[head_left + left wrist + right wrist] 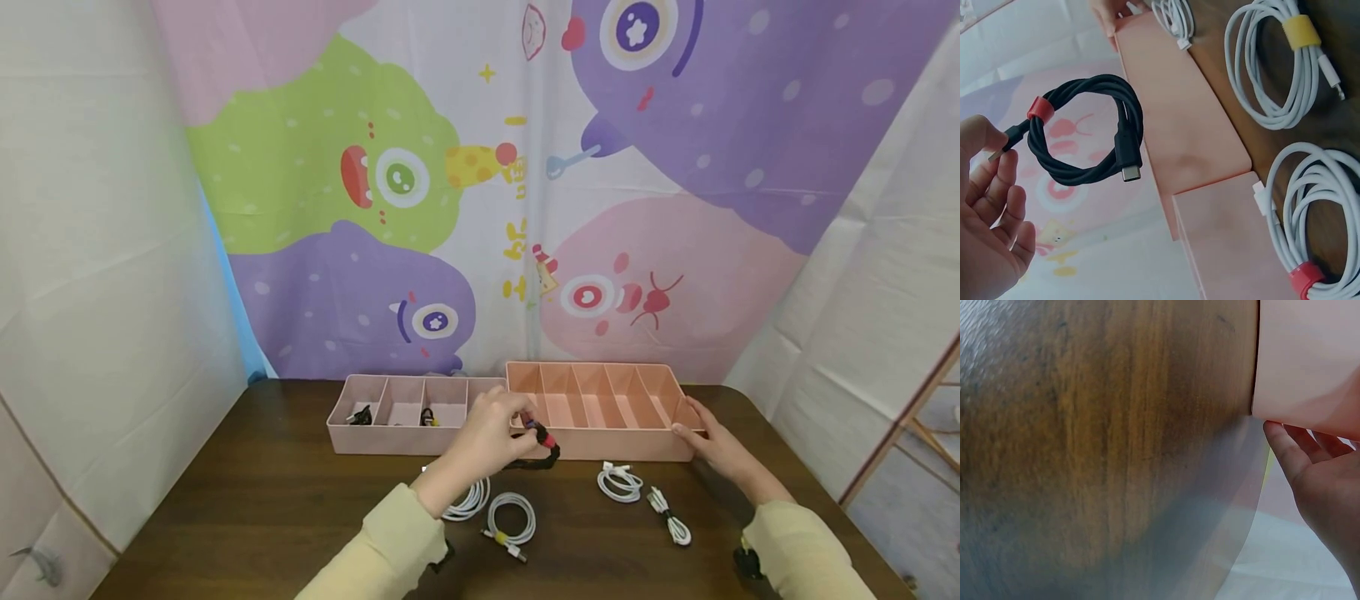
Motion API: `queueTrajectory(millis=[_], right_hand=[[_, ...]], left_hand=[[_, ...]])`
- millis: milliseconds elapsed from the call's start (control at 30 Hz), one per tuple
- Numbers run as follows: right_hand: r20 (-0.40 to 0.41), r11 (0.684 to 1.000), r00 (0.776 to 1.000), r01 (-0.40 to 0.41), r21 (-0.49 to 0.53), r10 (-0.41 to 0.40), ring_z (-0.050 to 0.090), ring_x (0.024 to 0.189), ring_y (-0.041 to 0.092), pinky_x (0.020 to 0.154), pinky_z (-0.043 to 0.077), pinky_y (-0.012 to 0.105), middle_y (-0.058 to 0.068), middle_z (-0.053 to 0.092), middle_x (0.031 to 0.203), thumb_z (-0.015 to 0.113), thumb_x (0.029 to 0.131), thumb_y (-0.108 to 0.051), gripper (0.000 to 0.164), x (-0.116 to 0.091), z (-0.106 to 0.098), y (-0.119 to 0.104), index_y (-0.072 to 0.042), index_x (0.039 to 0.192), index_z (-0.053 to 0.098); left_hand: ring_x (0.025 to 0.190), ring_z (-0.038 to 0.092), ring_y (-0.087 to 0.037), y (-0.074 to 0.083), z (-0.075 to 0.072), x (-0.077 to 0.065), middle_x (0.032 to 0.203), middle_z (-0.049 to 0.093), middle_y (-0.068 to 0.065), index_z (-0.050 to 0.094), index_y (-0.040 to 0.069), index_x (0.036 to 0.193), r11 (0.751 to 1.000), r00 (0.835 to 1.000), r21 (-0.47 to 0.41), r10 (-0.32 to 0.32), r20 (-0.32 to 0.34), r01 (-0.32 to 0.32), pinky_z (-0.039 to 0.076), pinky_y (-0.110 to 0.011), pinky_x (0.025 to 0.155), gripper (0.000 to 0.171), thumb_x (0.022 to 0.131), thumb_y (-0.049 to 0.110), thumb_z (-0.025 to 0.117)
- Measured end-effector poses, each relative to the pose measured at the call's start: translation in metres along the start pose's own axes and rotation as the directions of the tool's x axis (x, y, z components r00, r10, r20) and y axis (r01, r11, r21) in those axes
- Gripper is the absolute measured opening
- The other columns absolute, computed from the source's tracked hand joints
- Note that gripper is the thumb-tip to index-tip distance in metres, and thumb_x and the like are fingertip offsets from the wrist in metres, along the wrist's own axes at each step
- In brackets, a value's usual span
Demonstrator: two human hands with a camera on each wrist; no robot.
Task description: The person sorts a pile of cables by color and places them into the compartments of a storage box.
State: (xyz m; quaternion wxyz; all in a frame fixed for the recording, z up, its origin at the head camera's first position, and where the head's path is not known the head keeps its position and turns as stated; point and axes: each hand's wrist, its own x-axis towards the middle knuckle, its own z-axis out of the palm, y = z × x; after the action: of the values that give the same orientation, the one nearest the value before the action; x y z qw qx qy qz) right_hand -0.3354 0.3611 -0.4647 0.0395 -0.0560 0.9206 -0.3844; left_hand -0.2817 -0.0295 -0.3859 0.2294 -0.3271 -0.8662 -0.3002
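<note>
My left hand pinches a coiled black USB cable by its plug end, with thumb and forefinger. A red strap ties the coil, and a USB-C plug hangs free at its other side. In the head view the cable is held in front of the peach divided box. At the box's right end, my right hand rests its fingers and thumb against the end wall. The right wrist view shows those fingertips along the edge of the peach wall.
Left of the peach box stands a pale pink divided box with small black cables in some compartments. White coiled cables lie on the dark table in front, one with a yellow strap, one with a red strap. A patterned curtain hangs behind.
</note>
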Motion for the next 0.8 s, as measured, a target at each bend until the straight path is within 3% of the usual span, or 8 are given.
queueTrajectory(millis=[300, 467, 800], right_hand=[[-0.002, 1.0, 1.0, 0.01, 0.0, -0.01, 0.038, 0.124, 0.052, 0.095, 0.041, 0.059, 0.037, 0.014, 0.146, 0.046, 0.098, -0.042, 0.081, 0.0, 0.0, -0.001, -0.001, 0.15, 0.0], [-0.005, 1.0, 1.0, 0.017, 0.003, -0.017, 0.038, 0.124, 0.052, 0.094, 0.042, 0.059, 0.037, 0.015, 0.146, 0.046, 0.098, -0.042, 0.08, -0.001, 0.0, 0.0, -0.001, 0.15, 0.0], [-0.011, 1.0, 1.0, 0.01, -0.003, -0.01, 0.037, 0.124, 0.053, 0.095, 0.041, 0.06, 0.037, 0.016, 0.146, 0.046, 0.097, -0.044, 0.081, 0.001, -0.001, 0.001, -0.002, 0.15, 0.001]], left_hand=[[0.074, 0.052, -0.017, -0.004, -0.009, 0.005, 0.072, 0.061, 0.005, 0.064, 0.014, 0.077, 0.999, 0.997, -0.024, 0.044, -0.066, -0.046, 0.037, -0.028, 0.071, 0.012, 0.07, 0.007, 0.07], [0.074, 0.051, -0.015, -0.008, -0.014, 0.01, 0.072, 0.062, 0.006, 0.065, 0.015, 0.078, 0.998, 0.99, -0.001, 0.067, -0.12, -0.068, 0.038, -0.028, 0.068, 0.015, 0.068, 0.006, 0.072], [0.078, 0.053, -0.017, -0.019, -0.024, 0.017, 0.075, 0.064, 0.004, 0.066, 0.014, 0.078, 0.999, 0.991, -0.018, 0.035, -0.133, -0.038, 0.036, -0.033, 0.072, 0.014, 0.069, 0.005, 0.071]])
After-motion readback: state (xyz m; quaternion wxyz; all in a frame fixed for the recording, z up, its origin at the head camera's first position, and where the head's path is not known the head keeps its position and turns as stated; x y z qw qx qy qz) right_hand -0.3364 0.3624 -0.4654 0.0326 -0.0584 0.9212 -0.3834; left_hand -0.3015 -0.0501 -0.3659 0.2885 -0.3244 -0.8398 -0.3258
